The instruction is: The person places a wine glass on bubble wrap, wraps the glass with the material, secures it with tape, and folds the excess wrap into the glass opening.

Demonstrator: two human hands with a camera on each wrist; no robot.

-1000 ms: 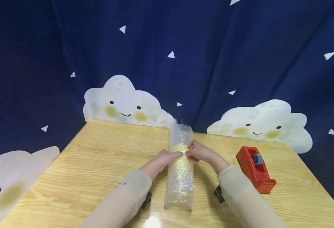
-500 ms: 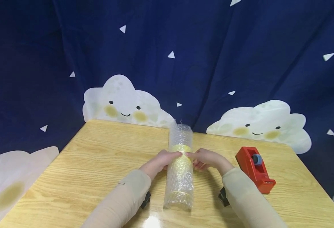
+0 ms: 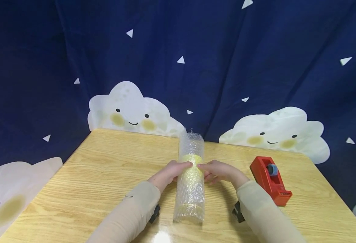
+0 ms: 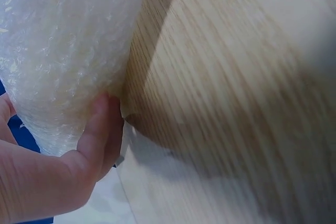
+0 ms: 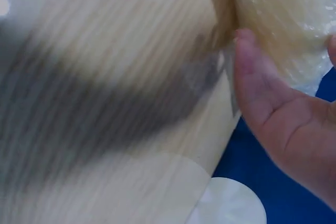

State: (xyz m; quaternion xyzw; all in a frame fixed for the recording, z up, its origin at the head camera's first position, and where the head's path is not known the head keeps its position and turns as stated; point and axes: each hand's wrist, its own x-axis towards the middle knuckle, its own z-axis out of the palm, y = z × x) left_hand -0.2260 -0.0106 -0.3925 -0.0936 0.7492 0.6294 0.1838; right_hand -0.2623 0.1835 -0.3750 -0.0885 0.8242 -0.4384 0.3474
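Observation:
A tube-shaped bundle in clear bubble wrap lies lengthwise on the wooden table, with something yellow showing through its middle. My left hand holds its left side, thumb on top and fingers down along the flank. From the opposite side my right hand holds it the same way, the two thumb tips almost meeting on top. In the left wrist view, fingertips press the lower side of the wrap near the tabletop. The right wrist view shows right-hand fingers against the wrap.
A red tape dispenser with a blue-cored tape roll stands to the right of the right hand. Behind the table hangs a dark blue curtain with clouds and white triangles. The bundle's far end reaches the table's back edge.
My right hand has drawn back slightly from the top of the bundle; its thumb now lies on top and its fingers on the right side. The left hand stays in place.

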